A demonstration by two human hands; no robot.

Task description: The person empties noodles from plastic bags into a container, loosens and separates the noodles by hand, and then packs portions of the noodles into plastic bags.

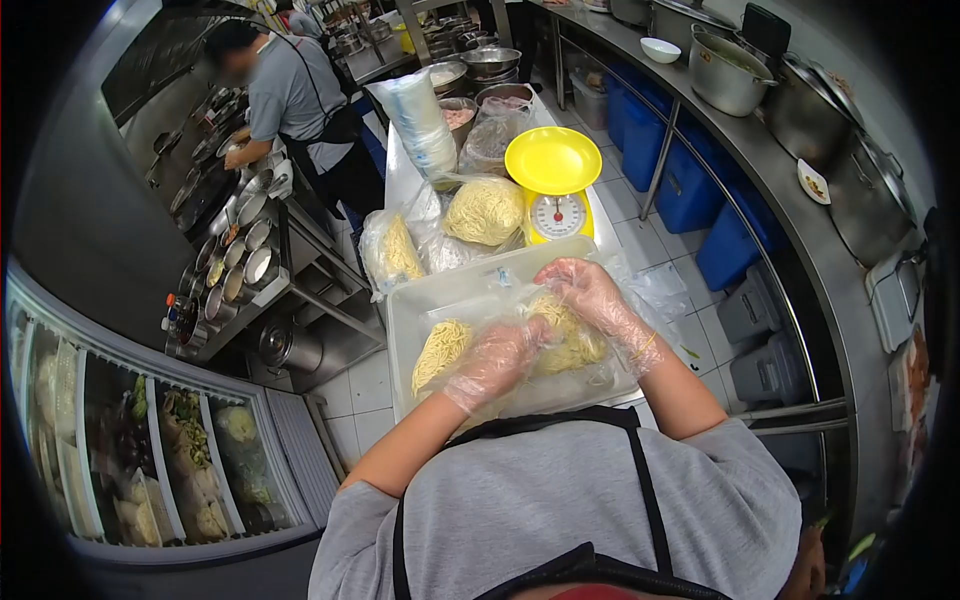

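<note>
Pinching a noodle bag (pixel 578 350) in the tub (pixel 402 325); left hand (pixel 500 357) and right hand (pixel 592 298) each have the grip closed on it.

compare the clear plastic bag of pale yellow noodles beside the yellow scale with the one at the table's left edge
The clear bag of pale yellow noodles beside the yellow scale looks broad and rounded; the left-edge bag looks narrower and elongated.
The first sits nearer the scale, the left-edge bag farther from it.
Both show noodles through wrinkled clear plastic.
</note>
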